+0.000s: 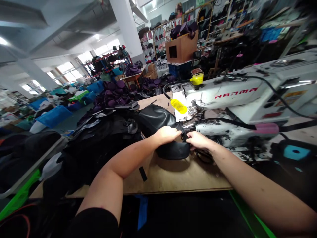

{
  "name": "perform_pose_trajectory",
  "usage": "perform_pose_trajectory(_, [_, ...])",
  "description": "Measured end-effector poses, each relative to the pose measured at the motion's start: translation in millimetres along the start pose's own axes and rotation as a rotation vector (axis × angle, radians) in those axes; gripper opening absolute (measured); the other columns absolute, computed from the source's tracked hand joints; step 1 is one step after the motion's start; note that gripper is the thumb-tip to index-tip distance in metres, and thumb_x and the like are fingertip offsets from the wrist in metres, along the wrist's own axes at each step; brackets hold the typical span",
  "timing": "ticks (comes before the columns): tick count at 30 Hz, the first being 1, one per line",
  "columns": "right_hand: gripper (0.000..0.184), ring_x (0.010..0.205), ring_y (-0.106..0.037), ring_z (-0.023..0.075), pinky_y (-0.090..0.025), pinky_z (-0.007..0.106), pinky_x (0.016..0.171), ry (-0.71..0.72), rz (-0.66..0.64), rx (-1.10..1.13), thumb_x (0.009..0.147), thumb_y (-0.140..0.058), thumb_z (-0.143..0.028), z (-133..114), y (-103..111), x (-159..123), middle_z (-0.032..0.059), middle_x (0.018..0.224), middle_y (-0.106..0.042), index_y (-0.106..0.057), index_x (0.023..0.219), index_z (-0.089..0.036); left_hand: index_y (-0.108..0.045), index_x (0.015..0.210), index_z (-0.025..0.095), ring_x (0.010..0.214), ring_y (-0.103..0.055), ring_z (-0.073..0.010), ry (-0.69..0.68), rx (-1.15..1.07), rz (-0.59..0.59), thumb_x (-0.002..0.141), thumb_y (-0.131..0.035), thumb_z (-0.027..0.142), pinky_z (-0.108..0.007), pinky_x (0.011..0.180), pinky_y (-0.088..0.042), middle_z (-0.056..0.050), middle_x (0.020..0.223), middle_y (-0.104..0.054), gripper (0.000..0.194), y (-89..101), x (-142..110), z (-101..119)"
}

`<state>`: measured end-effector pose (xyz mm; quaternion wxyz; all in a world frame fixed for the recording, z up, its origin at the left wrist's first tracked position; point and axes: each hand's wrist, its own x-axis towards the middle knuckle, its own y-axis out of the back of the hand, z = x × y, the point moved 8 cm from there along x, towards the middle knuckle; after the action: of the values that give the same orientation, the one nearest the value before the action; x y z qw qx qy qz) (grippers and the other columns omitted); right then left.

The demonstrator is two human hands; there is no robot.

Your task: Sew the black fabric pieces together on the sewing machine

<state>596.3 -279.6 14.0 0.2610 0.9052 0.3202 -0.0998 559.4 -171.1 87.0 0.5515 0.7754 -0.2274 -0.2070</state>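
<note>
A black cap (pixel 158 122) lies on the wooden table (pixel 178 178) in front of a white sewing machine (pixel 235 96). My left hand (pixel 168 134) is closed on the cap's brim edge, right beside the machine's needle area. My right hand (pixel 198 139) pinches the same black piece from the right, close to the machine's arm. The two hands almost touch. The needle itself is hidden behind the cap and fingers.
A heap of black cap pieces (pixel 99 142) covers the table's left side. A yellow bottle (pixel 178 106) and a yellow tape roll (pixel 197 79) sit on the machine. Purple caps (pixel 116 94), a cardboard box (pixel 182 48) and shelves stand farther back. A green rail (pixel 19 198) runs lower left.
</note>
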Motion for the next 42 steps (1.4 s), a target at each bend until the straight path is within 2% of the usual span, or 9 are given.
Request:
perform_pose_trajectory(9, [0.013,0.053,-0.060,0.0150,-0.049,0.024,0.051,0.046,0.090,0.244,0.074,-0.048,-0.010,3.2,-13.7,-5.1,-0.0005,0.065,-0.062,-0.058,0.077,-0.018,-0.075,0.105,0.016,0.079,-0.070,-0.0208,-0.014,-0.076,-0.057,0.095,-0.055,0.021,-0.028,0.068,-0.049,-0.009,0.085,-0.072,0.023,14.6,7.0,0.7])
perform_pose_trajectory(13, [0.019,0.069,-0.066,0.0181,-0.052,0.025,0.061,0.153,0.169,-0.056,0.078,-0.045,-0.012,-12.9,-0.5,6.7,0.0048,0.079,-0.072,-0.063,0.085,-0.016,-0.073,0.099,0.011,0.080,-0.072,-0.0233,0.145,-0.087,-0.054,0.096,-0.051,0.020,-0.032,0.072,-0.055,-0.012,0.087,-0.072,0.024,9.5,19.7,8.2])
perform_pose_trajectory(19, [0.019,0.085,-0.067,0.0279,-0.048,0.031,0.072,0.189,0.269,-0.378,0.085,-0.056,-0.027,-31.5,23.4,19.4,0.0169,0.084,-0.073,-0.065,0.073,-0.014,-0.065,0.118,0.002,0.088,-0.071,-0.0234,0.344,-0.139,-0.048,0.098,-0.039,0.009,-0.033,0.076,-0.058,-0.018,0.103,-0.069,0.034,-1.2,28.3,25.8])
perform_pose_trajectory(21, [0.019,0.081,-0.066,0.0284,-0.045,0.031,0.068,0.186,0.247,-0.499,0.082,-0.060,-0.030,-33.3,23.2,19.2,0.0181,0.083,-0.072,-0.066,0.076,-0.014,-0.060,0.129,0.005,0.089,-0.071,-0.0223,0.413,-0.222,-0.064,0.098,-0.039,0.011,-0.032,0.076,-0.058,-0.015,0.108,-0.068,0.037,-6.9,20.8,20.9])
perform_pose_trajectory(24, [0.013,0.073,-0.064,0.0245,-0.040,0.029,0.060,0.166,0.204,-0.609,0.078,-0.061,-0.027,-29.0,19.9,17.0,0.0145,0.082,-0.072,-0.065,0.079,-0.015,-0.053,0.142,0.020,0.088,-0.069,-0.0197,0.463,-0.310,-0.051,0.100,-0.044,0.023,-0.031,0.079,-0.056,-0.009,0.112,-0.066,0.043,-12.5,3.7,9.7])
perform_pose_trajectory(27, [0.005,0.067,-0.061,0.0199,-0.036,0.027,0.056,0.156,0.218,-0.515,0.076,-0.058,-0.020,-19.4,19.9,13.9,0.0089,0.075,-0.069,-0.061,0.075,-0.017,-0.061,0.134,0.024,0.088,-0.067,-0.0185,0.389,-0.310,-0.039,0.100,-0.044,0.023,-0.029,0.080,-0.055,-0.006,0.107,-0.065,0.038,-12.7,-7.8,7.7])
perform_pose_trajectory(33, [0.006,0.057,-0.051,0.0154,-0.036,0.024,0.053,0.195,0.179,-0.094,0.070,-0.054,-0.015,-3.3,9.2,18.6,-0.0001,0.063,-0.062,-0.059,0.071,-0.018,-0.071,0.105,0.009,0.087,-0.066,-0.0222,0.241,-0.223,0.008,0.097,-0.041,0.017,-0.032,0.076,-0.055,-0.012,0.097,-0.065,0.032,3.9,2.2,23.7])
perform_pose_trajectory(38, [0.010,0.063,-0.055,0.0159,-0.040,0.024,0.057,0.198,0.247,-0.041,0.074,-0.051,-0.018,-9.1,13.1,25.9,0.0015,0.070,-0.066,-0.061,0.072,-0.018,-0.069,0.116,0.006,0.088,-0.068,-0.0237,0.351,-0.166,-0.036,0.097,-0.040,0.011,-0.034,0.075,-0.057,-0.017,0.102,-0.066,0.035,3.4,22.2,27.7])
perform_pose_trajectory(42, [0.009,0.057,-0.054,0.0170,-0.037,0.025,0.054,0.168,0.245,-0.117,0.071,-0.056,-0.016,-11.4,15.6,25.3,0.0018,0.056,-0.060,-0.057,0.062,-0.019,-0.068,0.117,0.006,0.091,-0.068,-0.0232,0.393,-0.167,-0.068,0.097,-0.043,0.010,-0.033,0.076,-0.058,-0.017,0.105,-0.067,0.032,0.6,30.0,29.3])
